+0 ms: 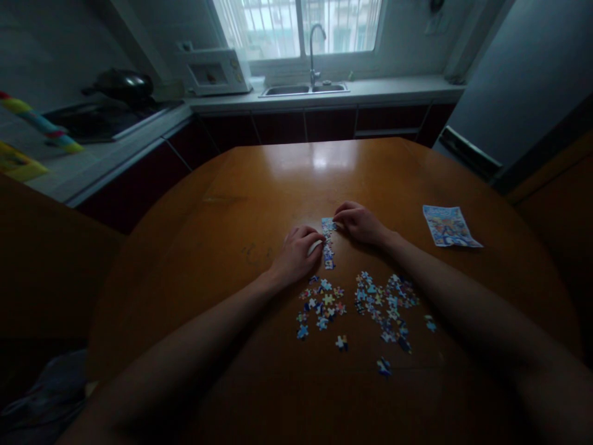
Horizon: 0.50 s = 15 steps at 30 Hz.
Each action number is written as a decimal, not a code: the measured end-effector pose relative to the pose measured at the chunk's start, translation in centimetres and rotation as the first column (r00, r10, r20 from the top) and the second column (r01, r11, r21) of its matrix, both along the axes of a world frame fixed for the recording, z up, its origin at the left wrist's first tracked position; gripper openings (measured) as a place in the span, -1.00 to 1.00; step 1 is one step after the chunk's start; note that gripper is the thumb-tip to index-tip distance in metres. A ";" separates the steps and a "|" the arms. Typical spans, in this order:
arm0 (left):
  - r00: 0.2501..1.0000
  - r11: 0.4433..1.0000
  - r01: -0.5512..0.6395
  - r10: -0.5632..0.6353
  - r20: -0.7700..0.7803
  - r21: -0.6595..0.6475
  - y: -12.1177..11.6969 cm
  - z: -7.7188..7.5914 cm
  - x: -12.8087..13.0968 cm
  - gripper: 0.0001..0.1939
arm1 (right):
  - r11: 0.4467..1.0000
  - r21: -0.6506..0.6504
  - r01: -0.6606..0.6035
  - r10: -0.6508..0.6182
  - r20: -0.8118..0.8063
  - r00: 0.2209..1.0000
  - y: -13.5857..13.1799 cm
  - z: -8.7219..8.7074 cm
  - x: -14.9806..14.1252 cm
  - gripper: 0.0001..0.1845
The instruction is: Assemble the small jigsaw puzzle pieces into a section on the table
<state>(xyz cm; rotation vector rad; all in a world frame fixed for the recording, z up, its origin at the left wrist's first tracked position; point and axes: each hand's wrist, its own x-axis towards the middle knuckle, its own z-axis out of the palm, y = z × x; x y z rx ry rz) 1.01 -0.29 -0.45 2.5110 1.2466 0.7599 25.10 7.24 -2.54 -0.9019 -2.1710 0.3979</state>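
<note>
A narrow strip of joined jigsaw puzzle pieces [328,254] lies on the table, pointing away from me. My left hand [296,252] is at its left edge, with thumb and fingers closed together on the strip; a pale patch shows between them. At the far end, my right hand [360,224] has its fingertips pinched on a jigsaw piece at the strip's right side, mostly covered by the fingers. Nearer to me lie two loose piles of pieces, a left pile [323,303] and a larger right pile [386,303]. A few single pieces [383,367] lie apart.
A crumpled printed picture sheet [448,226] rests to the right on the wooden table [222,247]. Beyond the table are a counter with a sink [303,90], a microwave [215,72], a pan [123,84] on the stove and a fridge [523,80].
</note>
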 end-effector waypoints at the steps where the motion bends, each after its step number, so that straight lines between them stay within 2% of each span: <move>1: 1.000 1.000 -0.001 0.001 -0.003 0.001 0.0 0.0 0.0 -0.78 | 1.000 0.003 -0.011 0.011 0.008 1.000 0.0 0.0 0.0 -0.78; 7: 1.000 1.000 -0.003 0.003 0.000 0.002 0.1 -0.2 -0.1 -0.78 | 1.000 0.001 -0.012 0.012 -0.001 1.000 0.0 0.0 0.0 -0.75; 15: 1.000 1.000 0.002 -0.002 -0.007 -0.001 0.1 -0.2 -0.1 -0.77 | 1.000 -0.006 -0.009 0.009 -0.024 1.000 0.1 0.0 -0.1 -0.81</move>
